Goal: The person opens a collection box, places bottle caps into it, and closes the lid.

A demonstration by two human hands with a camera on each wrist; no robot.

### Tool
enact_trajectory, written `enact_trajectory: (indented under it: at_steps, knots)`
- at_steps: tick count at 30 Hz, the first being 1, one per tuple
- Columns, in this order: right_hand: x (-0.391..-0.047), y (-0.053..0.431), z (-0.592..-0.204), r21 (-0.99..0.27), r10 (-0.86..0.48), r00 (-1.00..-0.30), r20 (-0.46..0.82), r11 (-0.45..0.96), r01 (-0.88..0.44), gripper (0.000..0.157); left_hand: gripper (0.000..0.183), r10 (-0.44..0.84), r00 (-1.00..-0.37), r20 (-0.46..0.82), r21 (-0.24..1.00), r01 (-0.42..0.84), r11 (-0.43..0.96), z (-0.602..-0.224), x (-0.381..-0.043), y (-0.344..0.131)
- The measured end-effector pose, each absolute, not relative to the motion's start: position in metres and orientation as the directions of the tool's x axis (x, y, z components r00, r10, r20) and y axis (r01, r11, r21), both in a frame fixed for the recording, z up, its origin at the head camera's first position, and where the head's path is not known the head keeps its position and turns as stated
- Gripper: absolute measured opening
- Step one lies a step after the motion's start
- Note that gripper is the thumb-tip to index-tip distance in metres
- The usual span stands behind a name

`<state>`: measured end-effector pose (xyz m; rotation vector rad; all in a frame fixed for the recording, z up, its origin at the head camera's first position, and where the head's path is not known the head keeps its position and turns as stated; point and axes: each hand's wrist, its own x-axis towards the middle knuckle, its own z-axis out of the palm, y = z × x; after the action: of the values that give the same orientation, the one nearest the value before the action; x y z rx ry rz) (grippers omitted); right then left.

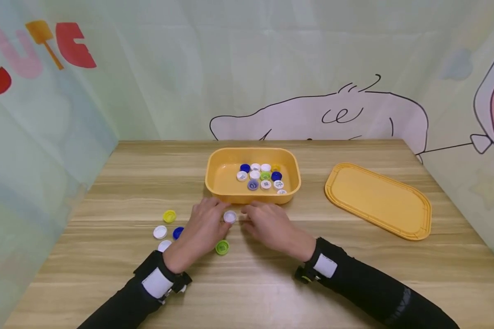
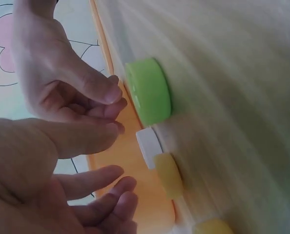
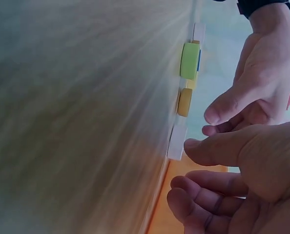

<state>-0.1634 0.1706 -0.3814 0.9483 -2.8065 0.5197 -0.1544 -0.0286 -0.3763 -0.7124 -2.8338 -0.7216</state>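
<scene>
A white bottle cap (image 1: 229,216) lies on the table between my two hands, just in front of a yellow tub (image 1: 214,183). My left hand (image 1: 206,224) is on its left, thumb and fingers apart with nothing between them in the left wrist view. My right hand (image 1: 269,226) hovers on its right, fingers loosely bent and holding nothing; its thumb is close to the white cap (image 3: 176,142) in the right wrist view. A green cap (image 1: 222,247) lies nearer me. A yellow cap (image 2: 168,176), seen beside the white one in the left wrist view, is hidden from the head camera.
Several white, blue, green and yellow caps (image 1: 265,175) lie inside the tub. To the left of my left hand are a yellow cap (image 1: 169,216), a blue cap (image 1: 178,233) and white caps (image 1: 160,232). A flat yellow lid (image 1: 378,201) rests at the right.
</scene>
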Motion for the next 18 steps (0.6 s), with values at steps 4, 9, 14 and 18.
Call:
enact_trajectory:
  at_steps: [4, 9, 14, 18]
  knots:
    - [-0.165, 0.165, -0.381, -0.263, -0.589, -0.777, 0.223, 0.731, -0.63, 0.012, 0.031, 0.402, -0.884, 0.238, 0.385, 0.466, 0.797, -0.378, -0.154, -0.029]
    - [-0.165, 0.158, -0.381, -0.248, -0.601, -0.774, 0.2, 0.733, -0.633, 0.01, 0.018, 0.393, -0.89, 0.233, 0.367, 0.454, 0.812, -0.38, -0.155, -0.029]
    - [-0.166, 0.154, -0.381, -0.256, -0.597, -0.782, 0.179, 0.739, -0.623, 0.01, 0.013, 0.393, -0.898, 0.198, 0.369, 0.44, 0.819, -0.381, -0.156, -0.028]
    - [-0.168, 0.154, -0.382, -0.273, -0.59, -0.792, 0.156, 0.745, -0.608, 0.011, 0.016, 0.396, -0.9, 0.184, 0.362, 0.437, 0.824, -0.382, -0.158, -0.025]
